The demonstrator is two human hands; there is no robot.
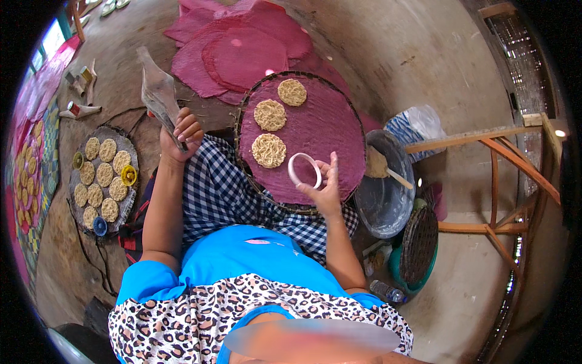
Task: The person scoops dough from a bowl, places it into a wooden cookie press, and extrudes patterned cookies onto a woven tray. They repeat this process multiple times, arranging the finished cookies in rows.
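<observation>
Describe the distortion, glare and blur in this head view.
Head view: fisheye bends the orange wooden frame near the dark rim; daylight glares off the clear plastic bag in the left hand; the white plastic ring in the right hand stays sharp.

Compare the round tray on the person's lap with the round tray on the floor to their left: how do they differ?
The lap tray has a purple cloth lining and three noodle discs; the floor tray looks grey and holds about a dozen. The lap tray looks larger and is only partly filled; the floor tray is nearly full, with small coloured rings at its edge. Both are round and hold pale noodle discs.
</observation>
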